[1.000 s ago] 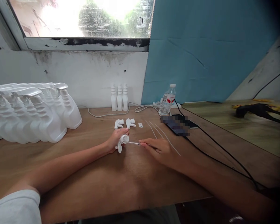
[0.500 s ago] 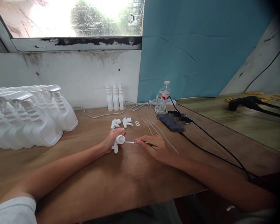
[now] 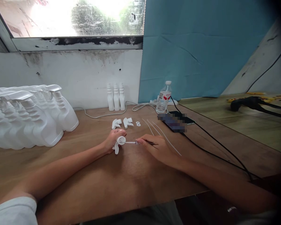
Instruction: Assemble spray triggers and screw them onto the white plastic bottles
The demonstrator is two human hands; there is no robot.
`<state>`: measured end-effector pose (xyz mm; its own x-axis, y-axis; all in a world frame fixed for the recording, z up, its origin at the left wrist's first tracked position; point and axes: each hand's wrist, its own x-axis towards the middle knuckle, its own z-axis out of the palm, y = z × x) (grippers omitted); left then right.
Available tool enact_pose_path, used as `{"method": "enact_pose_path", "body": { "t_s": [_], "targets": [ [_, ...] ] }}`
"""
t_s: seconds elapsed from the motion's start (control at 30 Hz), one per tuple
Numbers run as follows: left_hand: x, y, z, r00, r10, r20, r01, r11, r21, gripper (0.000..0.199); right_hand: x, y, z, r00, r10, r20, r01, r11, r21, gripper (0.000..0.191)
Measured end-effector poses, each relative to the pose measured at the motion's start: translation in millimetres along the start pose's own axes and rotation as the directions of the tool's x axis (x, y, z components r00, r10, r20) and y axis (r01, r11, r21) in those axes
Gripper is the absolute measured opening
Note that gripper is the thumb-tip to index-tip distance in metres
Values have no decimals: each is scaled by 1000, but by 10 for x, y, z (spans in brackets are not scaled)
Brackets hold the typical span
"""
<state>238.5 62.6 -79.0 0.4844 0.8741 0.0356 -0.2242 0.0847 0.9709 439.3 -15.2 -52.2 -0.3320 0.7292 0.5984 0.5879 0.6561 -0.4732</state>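
My left hand (image 3: 113, 140) is closed around a white spray head (image 3: 117, 147), whose round collar faces right. In my right hand (image 3: 152, 146), the thumb and fingers pinch a thin screwdriver-like tool (image 3: 131, 142). The tool's shaft points left, and its tip is at the collar opening; whether it goes inside is hard to see. Two more white spray heads, one (image 3: 116, 123) just behind my left hand and another (image 3: 128, 122) to its right, lie on the table. Beside them are small white rings (image 3: 138, 123). Thin white tubes (image 3: 165, 136) lie behind my right hand.
Many white bottles (image 3: 46, 118) stand at the left of the brown table (image 3: 103, 187). Three slim white bottles (image 3: 116, 100) stand against the wall. At the back right are a water bottle (image 3: 163, 98), phones (image 3: 173, 122) and black cables (image 3: 215, 157).
My right hand and the tool have shifted very slightly to the right. The left hand keeps its hold on the spray head.
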Motion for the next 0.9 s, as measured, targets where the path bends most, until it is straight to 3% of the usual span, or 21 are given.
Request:
{"method": "enact_pose_path", "body": {
  "t_s": [0.2,0.37,0.5,0.63,0.73,0.9],
  "targets": [
    [-7,-7,-1,1000,16,1,-16,1000,-8,44,-57,51,29,967,-255,-31,253,966,-45,23],
    [-13,37,26,1000,-1,9,1,1000,6,45,1,5,-16,1000,-22,19,22,1000,12,28],
    [-18,56,42,1000,-9,2,9,1000,10,44,29,-8,-25,1000,21,4,-21,1000,12,29],
    [-26,34,39,1000,2,-3,-2,1000,9,44,-31,26,2,983,-183,-16,182,981,-68,27],
    [-24,25,37,1000,11,-2,-11,1000,12,45,-70,62,24,921,-385,-54,371,913,-170,19],
    [-10,36,60,1000,15,-13,-15,999,30,46,-46,84,30,834,-550,-39,511,797,-322,16]
  ]
}}
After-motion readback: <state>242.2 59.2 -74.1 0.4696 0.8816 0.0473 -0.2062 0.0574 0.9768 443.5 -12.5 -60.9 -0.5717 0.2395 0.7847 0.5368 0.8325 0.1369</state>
